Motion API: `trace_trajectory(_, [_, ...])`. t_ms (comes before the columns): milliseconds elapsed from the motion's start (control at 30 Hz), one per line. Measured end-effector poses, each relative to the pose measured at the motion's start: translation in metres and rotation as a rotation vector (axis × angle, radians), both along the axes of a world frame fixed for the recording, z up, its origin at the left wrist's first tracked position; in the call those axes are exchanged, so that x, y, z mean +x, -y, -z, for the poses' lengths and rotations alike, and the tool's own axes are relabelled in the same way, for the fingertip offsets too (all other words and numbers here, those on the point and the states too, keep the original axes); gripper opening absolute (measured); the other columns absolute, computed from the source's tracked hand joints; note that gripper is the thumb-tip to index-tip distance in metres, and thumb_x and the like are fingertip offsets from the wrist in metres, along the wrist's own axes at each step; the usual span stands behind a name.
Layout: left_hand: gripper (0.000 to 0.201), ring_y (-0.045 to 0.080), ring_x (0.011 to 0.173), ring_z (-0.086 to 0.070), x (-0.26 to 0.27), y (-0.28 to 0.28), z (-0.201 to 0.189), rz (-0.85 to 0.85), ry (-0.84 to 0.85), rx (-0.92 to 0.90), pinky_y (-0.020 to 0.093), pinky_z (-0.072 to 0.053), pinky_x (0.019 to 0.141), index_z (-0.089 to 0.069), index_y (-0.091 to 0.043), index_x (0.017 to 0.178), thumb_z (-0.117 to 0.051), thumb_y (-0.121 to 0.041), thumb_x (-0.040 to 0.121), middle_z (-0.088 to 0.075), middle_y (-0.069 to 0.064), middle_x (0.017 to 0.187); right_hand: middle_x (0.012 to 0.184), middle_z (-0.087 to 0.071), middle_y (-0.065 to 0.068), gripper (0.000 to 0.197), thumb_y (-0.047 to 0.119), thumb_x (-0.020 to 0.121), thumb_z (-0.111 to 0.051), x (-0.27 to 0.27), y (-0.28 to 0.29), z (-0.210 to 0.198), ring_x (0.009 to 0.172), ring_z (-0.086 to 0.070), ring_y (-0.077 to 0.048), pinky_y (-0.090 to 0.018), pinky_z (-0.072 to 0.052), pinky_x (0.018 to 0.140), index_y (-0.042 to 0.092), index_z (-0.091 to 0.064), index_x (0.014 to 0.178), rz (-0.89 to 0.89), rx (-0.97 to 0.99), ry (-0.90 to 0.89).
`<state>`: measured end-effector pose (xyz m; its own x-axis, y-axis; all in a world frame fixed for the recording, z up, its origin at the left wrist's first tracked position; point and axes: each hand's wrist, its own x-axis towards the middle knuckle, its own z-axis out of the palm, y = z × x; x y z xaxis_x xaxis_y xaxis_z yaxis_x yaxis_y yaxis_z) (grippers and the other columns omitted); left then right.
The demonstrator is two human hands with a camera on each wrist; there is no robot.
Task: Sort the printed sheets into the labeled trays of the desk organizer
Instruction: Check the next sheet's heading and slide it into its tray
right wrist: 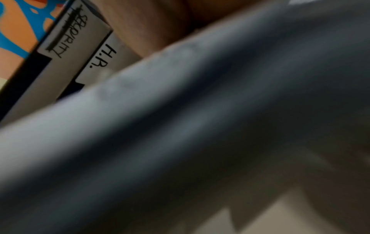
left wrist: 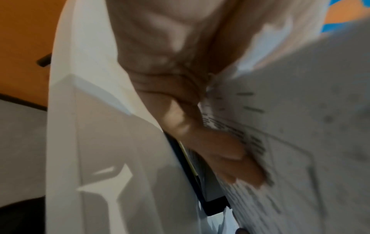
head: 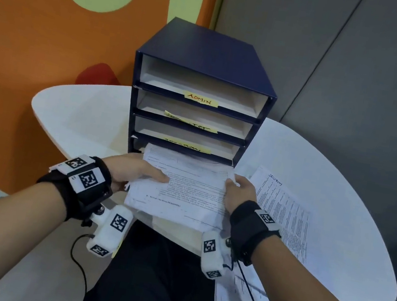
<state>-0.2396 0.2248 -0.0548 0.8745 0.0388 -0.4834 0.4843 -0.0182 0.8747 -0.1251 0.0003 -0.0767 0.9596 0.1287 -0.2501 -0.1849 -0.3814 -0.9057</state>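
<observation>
Sheets [head: 186, 187]: small stack, far edge at organizer's [head: 208, 54] bottom tray
Left hand [head: 134, 168]: pinching stack's left edge
Right hand [head: 240, 191]: gripping right edge
Table [head: 80, 109]: more pages [head: 284, 212] at right

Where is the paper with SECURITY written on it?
In the head view, the SECURITY sheet lies flat on the white table, right of the blue organizer, just beyond the right hand.

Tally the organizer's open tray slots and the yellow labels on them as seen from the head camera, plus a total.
Tray slots in the desk organizer: 4
Yellow labels: 3 showing; the bottom slot's front is hidden by the printed sheets
Total: 7
</observation>
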Motion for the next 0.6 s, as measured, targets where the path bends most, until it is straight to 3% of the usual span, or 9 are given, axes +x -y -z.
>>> trace_trajectory(100, [0.077, 0.028, 0.123, -0.061, 0.006, -0.014, 0.005, -0.045, -0.012, 0.071, 0.045, -0.042, 0.110, -0.060, -0.007, 0.133, -0.091, -0.028, 0.066, -0.063, 0.010, 0.135, 0.100, -0.066, -0.004, 0.023, 0.023, 0.098, -0.052, 0.000, -0.008, -0.001, 0.080, -0.060, -0.017, -0.024, -0.047, 0.072, 0.008, -0.062, 0.112, 0.002, 0.023, -0.018])
trace_trajectory(167, [0.105, 0.030, 0.134, -0.050, 0.012, -0.022, 0.008, -0.242, -0.017, 0.198, 0.046, -0.037, 0.114, -0.040, -0.006, 0.149, -0.092, -0.041, 0.064, -0.048, 0.011, 0.150, 0.088, -0.064, -0.002, 0.020, 0.030, 0.093, -0.059, -0.007, -0.009, -0.006, 0.076, -0.060, -0.017, -0.028, -0.049, 0.071, 0.012, -0.058, 0.099, -0.062, 0.026, -0.097])
trace_trajectory(233, [0.120, 0.037, 0.127, -0.055, 0.016, -0.027, 0.011, -0.479, -0.032, 0.239, 0.051, -0.044, 0.108, -0.036, -0.006, 0.149, -0.092, -0.053, 0.054, -0.054, 0.016, 0.142, 0.087, -0.063, -0.005, 0.031, 0.031, 0.089, -0.066, -0.015, -0.008, -0.008, 0.067, -0.062, -0.017, -0.034, -0.051, 0.064, 0.011, -0.053, 0.108, -0.133, 0.031, -0.244])
trace_trajectory(267, [0.115, 0.039, 0.118, -0.062, 0.017, -0.030, 0.013, -0.554, -0.028, 0.178, 0.053, -0.049, 0.103, -0.047, -0.005, 0.142, -0.093, -0.056, 0.049, -0.063, 0.018, 0.131, 0.083, -0.062, -0.007, 0.044, 0.028, 0.087, -0.068, -0.017, -0.008, -0.005, 0.054, -0.058, -0.015, -0.031, -0.046, 0.052, 0.009, -0.049, 0.122, -0.143, 0.061, -0.304])
trace_trajectory(333, [0.079, 0.038, 0.101, -0.070, 0.019, -0.038, 0.015, -0.639, -0.034, -0.032, 0.053, -0.056, 0.091, -0.066, -0.008, 0.120, -0.091, -0.048, 0.057, -0.070, 0.018, 0.118, 0.076, -0.057, -0.007, 0.062, 0.020, 0.088, -0.067, -0.016, -0.012, 0.001, 0.038, -0.044, -0.010, -0.022, -0.033, 0.041, 0.009, -0.036, 0.141, -0.119, 0.114, -0.343])
trace_trajectory(400, [0.064, 0.033, 0.090, -0.071, 0.019, -0.034, 0.010, -0.651, -0.023, -0.199, 0.043, -0.061, 0.074, -0.064, -0.007, 0.123, -0.082, -0.038, 0.070, -0.071, 0.017, 0.116, 0.070, -0.054, -0.007, 0.059, 0.012, 0.092, -0.062, -0.009, -0.019, 0.000, 0.037, -0.046, -0.008, -0.019, -0.036, 0.037, 0.004, -0.033, 0.143, -0.056, 0.182, -0.317])
trace_trajectory(467, [0.036, 0.025, 0.081, -0.067, 0.020, -0.026, 0.004, -0.665, 0.047, -0.257, 0.034, -0.062, 0.063, -0.063, -0.006, 0.115, -0.066, -0.029, 0.087, -0.070, 0.012, 0.099, 0.085, -0.061, -0.014, 0.052, 0.006, 0.092, -0.061, -0.001, -0.028, -0.003, 0.068, -0.067, -0.018, -0.020, -0.051, 0.052, -0.007, -0.039, 0.137, 0.014, 0.319, -0.301])
trace_trajectory(533, [0.014, 0.024, 0.081, -0.063, 0.021, -0.019, 0.005, -0.732, 0.123, -0.317, 0.034, -0.061, 0.074, -0.060, -0.011, 0.101, -0.059, -0.021, 0.092, -0.061, 0.008, 0.090, 0.130, -0.055, -0.018, 0.063, 0.012, 0.088, -0.068, 0.001, -0.039, -0.004, 0.119, -0.057, -0.031, -0.023, -0.055, 0.081, -0.008, -0.038, 0.140, 0.034, 0.379, -0.257])
trace_trajectory(600, [0.010, 0.026, 0.088, -0.061, 0.019, -0.014, 0.009, -0.768, 0.169, -0.345, 0.038, -0.060, 0.084, -0.058, -0.010, 0.097, -0.060, -0.014, 0.089, -0.058, 0.011, 0.099, 0.152, -0.035, -0.015, 0.080, 0.019, 0.084, -0.072, -0.002, -0.042, -0.003, 0.132, -0.044, -0.031, -0.035, -0.046, 0.103, -0.001, -0.028, 0.147, 0.047, 0.455, -0.279])
